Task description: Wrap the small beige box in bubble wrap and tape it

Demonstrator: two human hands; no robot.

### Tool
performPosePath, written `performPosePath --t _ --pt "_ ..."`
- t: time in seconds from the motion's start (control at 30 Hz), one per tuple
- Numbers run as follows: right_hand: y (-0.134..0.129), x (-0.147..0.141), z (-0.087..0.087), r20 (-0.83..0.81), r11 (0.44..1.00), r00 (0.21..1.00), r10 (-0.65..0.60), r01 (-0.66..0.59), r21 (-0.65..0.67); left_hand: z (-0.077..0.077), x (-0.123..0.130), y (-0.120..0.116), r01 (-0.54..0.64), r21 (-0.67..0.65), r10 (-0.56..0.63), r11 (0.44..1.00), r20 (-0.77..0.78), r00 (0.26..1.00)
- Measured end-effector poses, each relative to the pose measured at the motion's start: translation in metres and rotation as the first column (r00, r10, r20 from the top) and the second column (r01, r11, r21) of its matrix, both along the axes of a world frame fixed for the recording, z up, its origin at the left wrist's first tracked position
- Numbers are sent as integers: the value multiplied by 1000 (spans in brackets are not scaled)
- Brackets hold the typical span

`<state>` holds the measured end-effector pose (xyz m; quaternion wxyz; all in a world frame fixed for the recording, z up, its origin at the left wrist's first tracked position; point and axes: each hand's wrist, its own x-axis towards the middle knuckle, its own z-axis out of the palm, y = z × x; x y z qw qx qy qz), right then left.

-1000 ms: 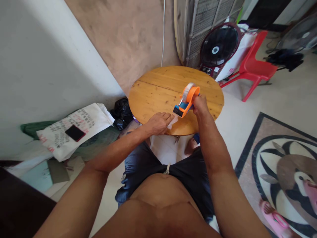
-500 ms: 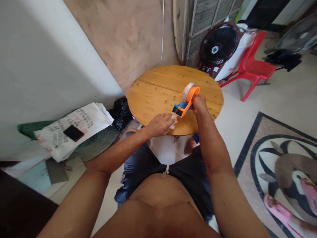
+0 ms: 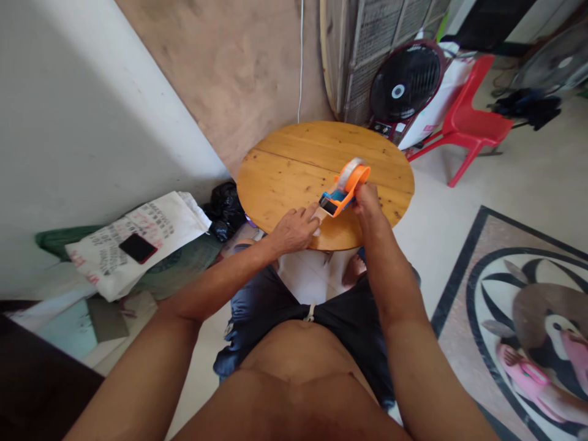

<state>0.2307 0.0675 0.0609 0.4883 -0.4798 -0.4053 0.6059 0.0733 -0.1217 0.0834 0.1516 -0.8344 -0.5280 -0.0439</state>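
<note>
My right hand (image 3: pixel 367 199) is closed around the handle of an orange and blue tape dispenser (image 3: pixel 345 197), tilted over the round wooden table (image 3: pixel 275 165). A roll of clear tape (image 3: pixel 351 173) sits on top of it. The dark front end of the dispenser points toward my left hand (image 3: pixel 296 229). Those fingers are bent and pinched close to that end, near a short piece of clear tape (image 3: pixel 318 223). How firmly the fingers grip the tape is partly hidden.
A red plastic chair (image 3: pixel 478 125) and a black fan (image 3: pixel 404 82) stand behind the table on the right. To the left, a phone (image 3: pixel 138 248) lies on a white sack (image 3: pixel 110 263) beside black bags (image 3: pixel 225 211). Another person's pink-shod feet (image 3: pixel 528 373) are on the patterned floor.
The dispenser has tipped and shifted slightly down and left with my right hand. My left fingers have moved slightly left, and the crumpled clear tape at them shows less. The other person's foot has shifted.
</note>
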Motion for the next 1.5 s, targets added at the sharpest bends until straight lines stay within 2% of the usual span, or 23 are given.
performPosePath --t 0.23,0.43,0.57,0.67,0.73,0.83,0.9,1.0,1.07,1.17,1.3,1.37,1.5 --pt "-1 -2 -5 -69 995 996 -55 49 -83 -9 -4 -2 -22 122 9 992 105 994" --pt "1 -2 -17 -114 998 993 -23 17 -56 -15 -10 1 79 83 -80 993 12 997" --pt "1 -3 -23 -46 999 999 -11 10 -33 -20 -11 1 108 106 -101 988 -67 993" --pt "5 -1 -23 101 995 991 -87 81 63 -22 -12 0 111 111 -102 988 -84 991" --pt "14 5 -21 266 974 946 -186 142 175 -23 -13 -1 110 111 -102 988 -82 991" --pt "31 18 -14 519 917 784 -339 154 367 -24 -13 -6 110 98 -103 989 -74 992" --pt "40 28 -6 609 864 673 -419 90 495 -25 -13 -11 112 79 -106 991 -70 992" --pt "46 42 12 646 774 593 -481 -59 631 -25 -16 -19 110 42 -108 993 -51 993" --pt "44 49 25 672 747 568 -476 -141 649 -23 -18 -23 102 16 -101 995 -32 994" --pt "42 56 42 718 756 546 -432 -215 618 -21 -21 -27 88 3 -88 996 -35 995" --pt "53 70 55 715 788 519 -468 -121 604 -25 -25 -33 127 -46 -130 991 -62 990" --pt "63 80 58 710 779 484 -512 -87 622 -28 -27 -37 142 -57 -145 988 -57 988" --pt "76 92 57 733 762 431 -526 -143 631 -26 -31 -35 95 -20 -96 995 -16 995"
